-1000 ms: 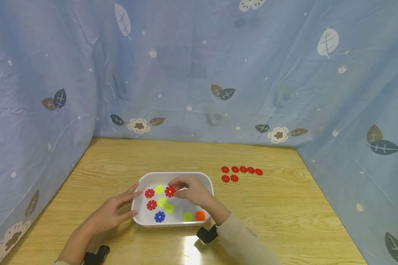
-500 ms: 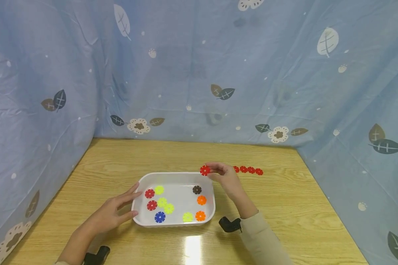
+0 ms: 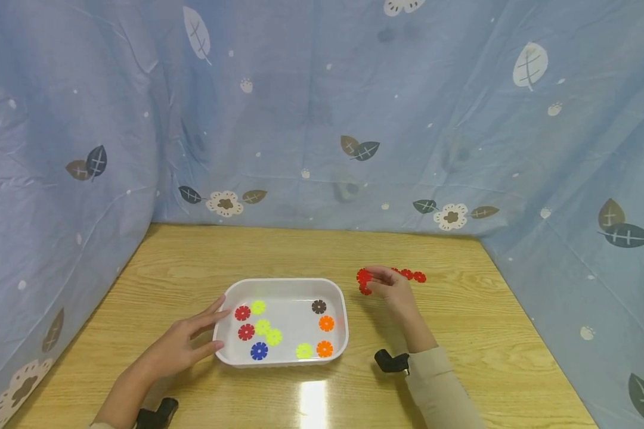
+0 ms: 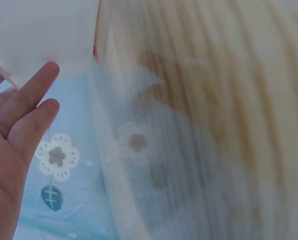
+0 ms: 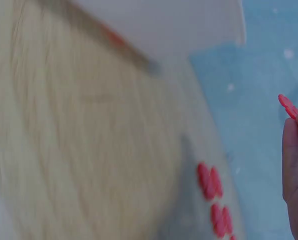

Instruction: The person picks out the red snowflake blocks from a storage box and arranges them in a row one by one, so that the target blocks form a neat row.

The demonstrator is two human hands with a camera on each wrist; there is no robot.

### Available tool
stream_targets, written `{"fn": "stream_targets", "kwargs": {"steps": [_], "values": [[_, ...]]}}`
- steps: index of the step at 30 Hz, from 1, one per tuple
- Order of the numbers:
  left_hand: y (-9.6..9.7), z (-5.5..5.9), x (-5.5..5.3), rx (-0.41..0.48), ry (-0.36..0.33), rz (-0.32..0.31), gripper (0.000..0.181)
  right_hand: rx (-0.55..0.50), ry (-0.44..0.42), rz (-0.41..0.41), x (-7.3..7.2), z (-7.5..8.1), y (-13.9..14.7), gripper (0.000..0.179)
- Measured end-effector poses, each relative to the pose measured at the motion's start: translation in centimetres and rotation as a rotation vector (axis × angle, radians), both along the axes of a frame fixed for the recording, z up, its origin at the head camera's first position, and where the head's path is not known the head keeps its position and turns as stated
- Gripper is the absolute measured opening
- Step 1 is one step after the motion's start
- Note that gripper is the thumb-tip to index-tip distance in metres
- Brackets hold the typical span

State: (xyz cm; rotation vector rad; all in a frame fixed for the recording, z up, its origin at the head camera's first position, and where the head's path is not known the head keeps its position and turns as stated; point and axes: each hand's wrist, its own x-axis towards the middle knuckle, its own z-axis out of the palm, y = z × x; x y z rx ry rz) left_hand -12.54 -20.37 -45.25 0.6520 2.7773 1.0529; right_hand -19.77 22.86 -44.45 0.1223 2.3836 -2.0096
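My right hand [image 3: 399, 295] pinches a red notched plastic disc [image 3: 363, 276] between thumb and fingertips; the right wrist view shows that disc [image 5: 288, 106] edge-on, above the table. Below it lies another red disc [image 3: 365, 289], and more red discs [image 3: 406, 274] run off to the right, some hidden by the hand. My left hand [image 3: 177, 345] touches the left side of a white tray [image 3: 290, 280] with extended fingers. Inside the tray lie two red discs [image 3: 242, 313], a blue disc [image 3: 259, 351], a brown disc [image 3: 319, 307], two orange discs [image 3: 326, 323] and several yellow-green discs [image 3: 262, 327].
The wooden table [image 3: 461, 333] carries the tray left of centre. Blue patterned cloth [image 3: 311, 119] hangs along the back and both sides. Black wrist-worn pieces [image 3: 392, 361] sit under both wrists.
My right hand has carried the red disc from the tray, over its back right corner, to the row of red discs. The brown and an orange disc came into view. My left hand stays put.
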Motion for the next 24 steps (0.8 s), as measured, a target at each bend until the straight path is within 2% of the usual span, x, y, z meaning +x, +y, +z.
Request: {"fn": "stream_targets", "kwargs": {"steps": [3, 10, 17, 24], "values": [[0.0, 0.0, -0.1, 0.007, -0.005, -0.006, 0.059, -0.050, -0.031, -0.047, -0.2, -0.6, 1.1, 0.039], [0.0, 0.1, -0.2, 0.006, 0.012, -0.017, 0.058, 0.009, -0.109, -0.137, -0.6, -1.9, 3.4, 0.040], [0.1, 0.2, -0.1, 0.006, 0.024, -0.031, 0.056, -0.035, -0.134, -0.235, -0.6, -2.7, 4.7, 0.040], [0.1, 0.2, 0.1, -0.001, 0.025, -0.016, 0.056, 0.004, -0.164, -0.263, -0.5, -3.2, 5.4, 0.039]]}}
